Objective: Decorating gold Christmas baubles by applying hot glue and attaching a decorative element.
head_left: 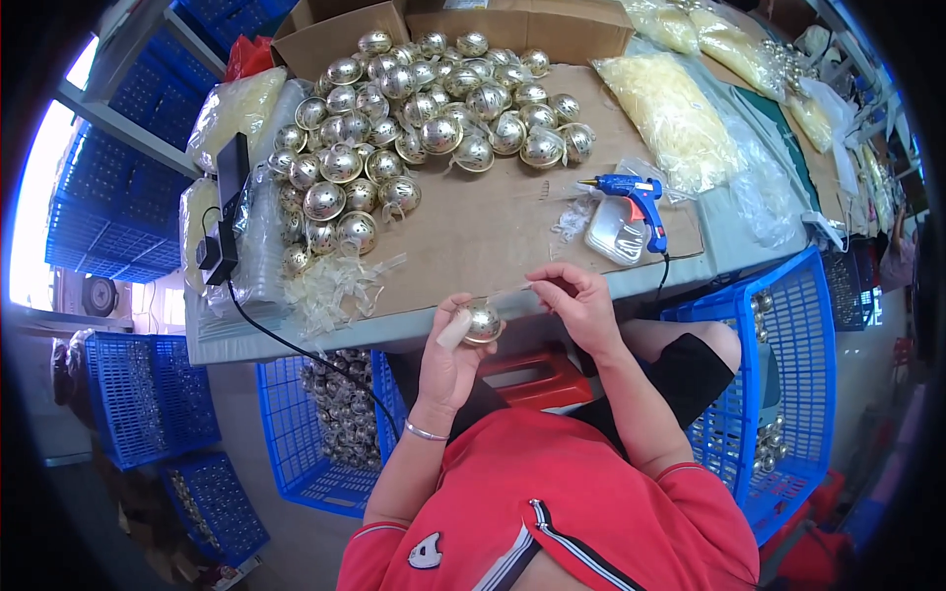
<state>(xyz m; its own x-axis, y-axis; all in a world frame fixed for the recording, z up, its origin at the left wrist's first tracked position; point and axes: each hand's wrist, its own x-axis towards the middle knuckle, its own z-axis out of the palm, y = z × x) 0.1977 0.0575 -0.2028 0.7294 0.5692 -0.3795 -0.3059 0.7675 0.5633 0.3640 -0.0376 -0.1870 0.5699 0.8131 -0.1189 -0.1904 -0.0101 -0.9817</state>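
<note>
My left hand [442,360] is closed around a shiny gold ball ornament [484,324] with a dark cut or printed pattern, held just off the table's near edge. White wrapping covers the thumb of that hand. To the right, my right hand [579,302] pinches the end of a thin, translucent ribbon strip [508,294] that runs toward the top of the ball. Beyond my right hand, a blue hot glue gun [634,193] rests over a clear plastic tray [613,236]. A loose pile of pale translucent ribbon strips [340,286] lies to the left.
Many similar gold balls [394,108] are heaped on the cardboard sheet [483,222]. A bag of pale strips [670,118] lies at the far right. A power strip [225,212] trails a black cord down left. Blue crates [793,364] of balls stand beside my legs.
</note>
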